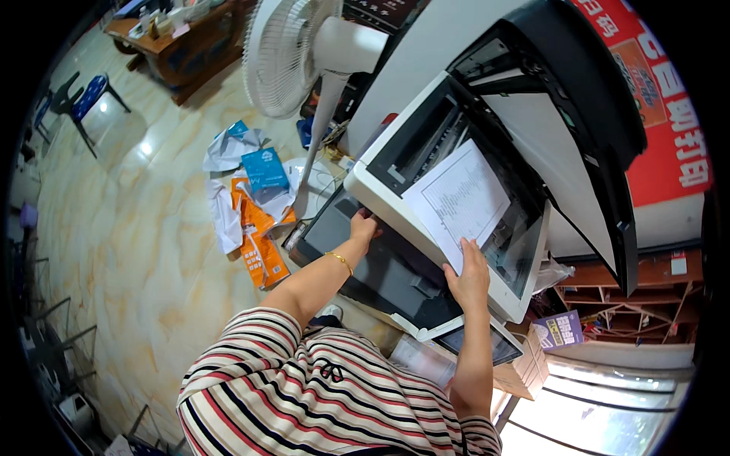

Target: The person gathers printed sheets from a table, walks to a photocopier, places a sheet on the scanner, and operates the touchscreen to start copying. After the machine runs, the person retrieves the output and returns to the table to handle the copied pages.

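A large copier (471, 281) stands in front of me, its lid (563, 144) raised. A printed sheet of paper (460, 199) lies over the scanner glass (513, 247), its near end reaching over the pale frame. My right hand (469, 277) is at that end, thumb and fingers closed on the paper's edge. Further left, my left hand (365, 226) is beside the copier's front, above the dark output area (388, 266). Its fingers are curled, and whatever is between them is hidden.
A white standing fan (293, 57) is behind the copier's left side. Torn wrappers and a blue paper packet (265, 171) lie on the floor to the left. The copier's control screen (487, 346) is near my right forearm. A cardboard box (525, 365) stands at the right.
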Demonstrator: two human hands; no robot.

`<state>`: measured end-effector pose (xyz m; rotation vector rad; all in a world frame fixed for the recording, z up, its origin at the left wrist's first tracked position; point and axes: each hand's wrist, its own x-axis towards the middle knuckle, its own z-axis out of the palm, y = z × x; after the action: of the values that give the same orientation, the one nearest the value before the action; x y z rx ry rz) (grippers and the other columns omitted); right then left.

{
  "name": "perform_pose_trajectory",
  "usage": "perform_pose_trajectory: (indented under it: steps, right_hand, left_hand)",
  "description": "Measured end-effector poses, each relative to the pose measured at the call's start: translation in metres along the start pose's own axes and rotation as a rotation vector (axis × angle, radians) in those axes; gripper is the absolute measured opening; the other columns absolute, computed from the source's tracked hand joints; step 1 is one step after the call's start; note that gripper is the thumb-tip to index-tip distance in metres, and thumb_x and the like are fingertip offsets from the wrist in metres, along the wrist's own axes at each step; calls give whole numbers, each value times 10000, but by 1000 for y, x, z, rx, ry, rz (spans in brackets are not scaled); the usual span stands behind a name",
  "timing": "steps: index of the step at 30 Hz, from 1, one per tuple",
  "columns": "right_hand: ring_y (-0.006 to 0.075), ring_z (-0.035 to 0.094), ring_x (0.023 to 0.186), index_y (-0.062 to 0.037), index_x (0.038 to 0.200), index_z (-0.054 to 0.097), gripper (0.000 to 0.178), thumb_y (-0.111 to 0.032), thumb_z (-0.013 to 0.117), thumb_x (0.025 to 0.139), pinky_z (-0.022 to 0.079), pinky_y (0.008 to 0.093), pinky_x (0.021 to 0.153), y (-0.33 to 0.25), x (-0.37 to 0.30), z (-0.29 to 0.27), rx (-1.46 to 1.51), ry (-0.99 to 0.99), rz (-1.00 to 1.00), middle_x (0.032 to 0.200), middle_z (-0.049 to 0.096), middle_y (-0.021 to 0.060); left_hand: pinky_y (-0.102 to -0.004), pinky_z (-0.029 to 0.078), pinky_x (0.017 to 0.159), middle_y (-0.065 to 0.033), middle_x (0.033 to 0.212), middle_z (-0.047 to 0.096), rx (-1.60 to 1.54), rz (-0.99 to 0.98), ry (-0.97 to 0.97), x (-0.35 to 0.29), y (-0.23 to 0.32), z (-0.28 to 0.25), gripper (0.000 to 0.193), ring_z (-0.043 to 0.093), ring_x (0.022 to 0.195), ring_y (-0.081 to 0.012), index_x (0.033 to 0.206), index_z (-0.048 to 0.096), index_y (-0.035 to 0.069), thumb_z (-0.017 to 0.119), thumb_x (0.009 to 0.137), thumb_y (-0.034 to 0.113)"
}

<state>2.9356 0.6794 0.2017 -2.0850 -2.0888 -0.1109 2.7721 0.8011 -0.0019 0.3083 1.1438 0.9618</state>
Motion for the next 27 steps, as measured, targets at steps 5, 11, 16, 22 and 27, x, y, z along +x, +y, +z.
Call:
perform_pose_trajectory:
  steps: [5,11,16,22,27]
  right_hand:
    - [370,473,1184,-74,1263,488,557,-117,685,744,390,432,969,8,-8,-2,-22,11,36,1300,476,227]
    - [324,528,1133,-102,1127,610,319,-41,554,818,400,423,959,24,-6,-22,243,-30,-8,1189,579,169]
    - [293,572,1064,-64,1023,648,307,37,460,801,422,364,935,18,12,-142,282,272,-421,1047,646,121]
    - [260,481,1202,-24,1349,418,459,-262,472,959,381,355,986,118,87,-235,593,710,-188,1344,468,131]
    - [229,479,1145,27,1328,424,629,-423,548,906,345,362,990,121,154,-237,1034,374,-65,1270,508,131]
  left_hand:
    - [-405,575,635,-50,853,571,50,-144,-187,-11,20,14,229,538,667,-180,1085,538,45,516,914,197]
    - [-519,574,756,-46,700,443,-231,-197,-82,-47,20,-47,239,440,530,-155,1034,475,-42,481,942,179]
    - [-513,567,787,-53,727,442,-249,115,81,-123,37,-157,307,456,529,-168,1072,434,-54,466,961,231]
    - [-370,543,790,-113,1187,536,-315,495,382,-229,81,-180,444,576,1022,-251,1233,433,-35,487,956,308]
    - [-352,514,820,-96,1167,554,-231,823,625,-281,66,-212,392,569,1005,-207,1217,487,-26,487,960,270]
